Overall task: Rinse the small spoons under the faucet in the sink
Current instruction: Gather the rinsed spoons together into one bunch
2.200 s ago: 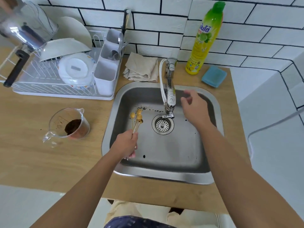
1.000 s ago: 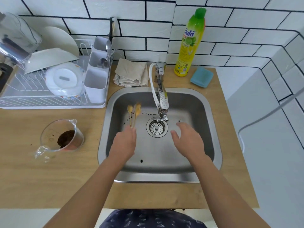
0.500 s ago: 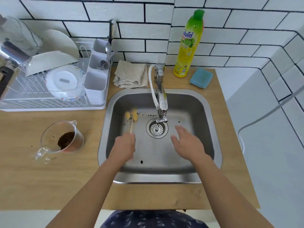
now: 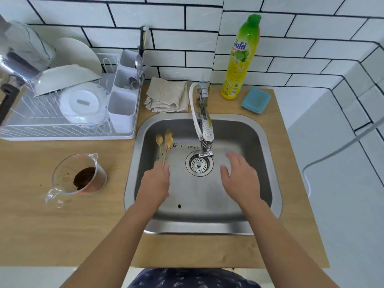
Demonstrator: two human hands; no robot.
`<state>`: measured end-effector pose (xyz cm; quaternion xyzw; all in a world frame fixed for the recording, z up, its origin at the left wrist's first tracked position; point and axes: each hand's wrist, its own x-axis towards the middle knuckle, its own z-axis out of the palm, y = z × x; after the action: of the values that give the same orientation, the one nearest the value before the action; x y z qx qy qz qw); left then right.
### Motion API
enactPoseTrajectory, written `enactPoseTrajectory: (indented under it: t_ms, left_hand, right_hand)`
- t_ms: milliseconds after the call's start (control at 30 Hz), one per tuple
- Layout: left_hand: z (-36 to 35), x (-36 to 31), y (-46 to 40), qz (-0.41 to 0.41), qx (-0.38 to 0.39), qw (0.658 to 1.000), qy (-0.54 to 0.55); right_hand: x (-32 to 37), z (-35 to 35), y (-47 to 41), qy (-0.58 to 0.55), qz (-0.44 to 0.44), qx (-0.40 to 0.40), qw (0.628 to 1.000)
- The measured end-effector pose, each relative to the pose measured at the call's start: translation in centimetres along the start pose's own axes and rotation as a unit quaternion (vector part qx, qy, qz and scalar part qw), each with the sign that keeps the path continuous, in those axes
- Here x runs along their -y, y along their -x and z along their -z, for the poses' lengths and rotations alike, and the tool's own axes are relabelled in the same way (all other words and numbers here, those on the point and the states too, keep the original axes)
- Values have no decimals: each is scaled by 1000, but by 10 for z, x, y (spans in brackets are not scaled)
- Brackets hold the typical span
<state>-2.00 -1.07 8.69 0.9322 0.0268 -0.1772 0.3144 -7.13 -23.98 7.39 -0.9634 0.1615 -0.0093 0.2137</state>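
Over the sink (image 4: 270, 183), our left hand (image 4: 154, 183) grips the spoons (image 4: 165, 140) left of the faucet (image 4: 206, 134), right hand (image 4: 241, 179) open and empty; rinsing appears not yet begun.

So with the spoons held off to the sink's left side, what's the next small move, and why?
Probably carry the spoons rightward until their bowls sit under the faucet spout. The left hand grips their handles near the sink's left wall, well clear of the spout above the drain. The right hand hovers open and empty, free to rub them. Whether water runs is unclear.
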Motion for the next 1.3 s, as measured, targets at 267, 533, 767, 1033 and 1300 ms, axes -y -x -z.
enactPoseTrajectory:
  t_ms: [267,533,767,1033,1300]
  left_hand:
    - [5,7,-9,14,68,988,-137]
    - [-9,10,-14,-39,171,935,-308]
    - [-18,5,2,-31,267,960,82]
    - [-29,-30,17,-109,407,891,167]
    - [-39,-14,15,156,275,862,396]
  right_hand:
    - [-11,-4,-3,54,-15,130,990]
    - [-16,-21,-1,13,-88,201,976]
    - [4,-16,2,-394,-222,263,852]
    - [10,-13,6,-620,-199,304,695]
    - [-2,0,13,-648,-170,180,720]
